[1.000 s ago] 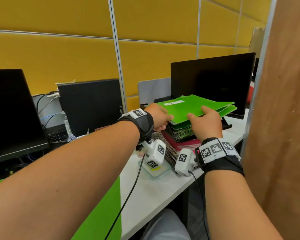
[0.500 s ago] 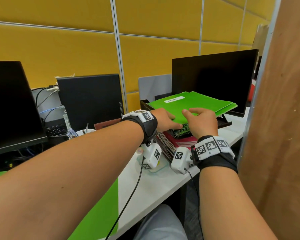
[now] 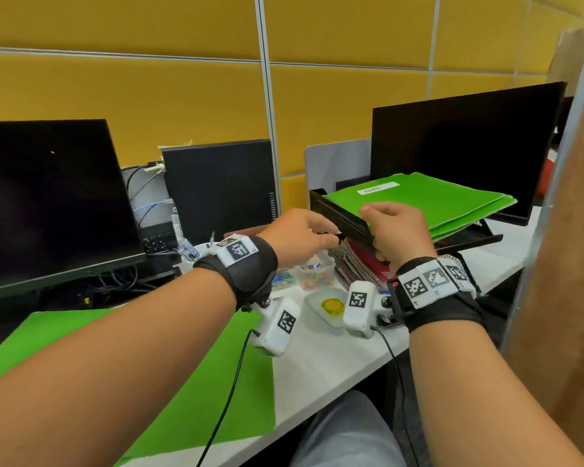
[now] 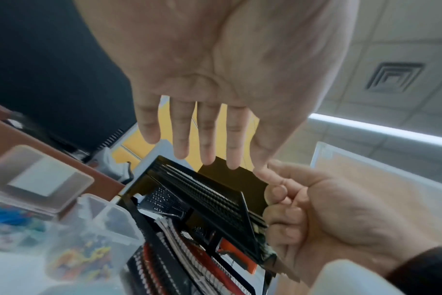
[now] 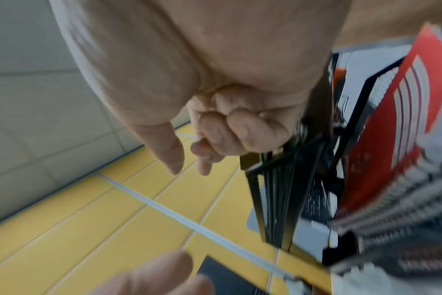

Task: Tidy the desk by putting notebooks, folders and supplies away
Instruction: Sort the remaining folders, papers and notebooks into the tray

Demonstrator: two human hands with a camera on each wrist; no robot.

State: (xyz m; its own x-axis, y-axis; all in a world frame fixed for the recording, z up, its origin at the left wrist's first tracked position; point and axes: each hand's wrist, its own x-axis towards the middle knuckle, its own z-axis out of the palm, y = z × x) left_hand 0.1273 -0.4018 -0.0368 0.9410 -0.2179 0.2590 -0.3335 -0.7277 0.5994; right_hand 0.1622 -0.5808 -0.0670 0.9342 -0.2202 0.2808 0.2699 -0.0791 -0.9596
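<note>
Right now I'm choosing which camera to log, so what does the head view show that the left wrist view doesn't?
Only the head view shows the green folders on the tray's top tier, both monitors, and the loose green folder on the desk. Only the left wrist view shows the left hand with its palm open and fingers straight. Both show the right hand curled at the black tray, and the spiral notebooks.
</note>
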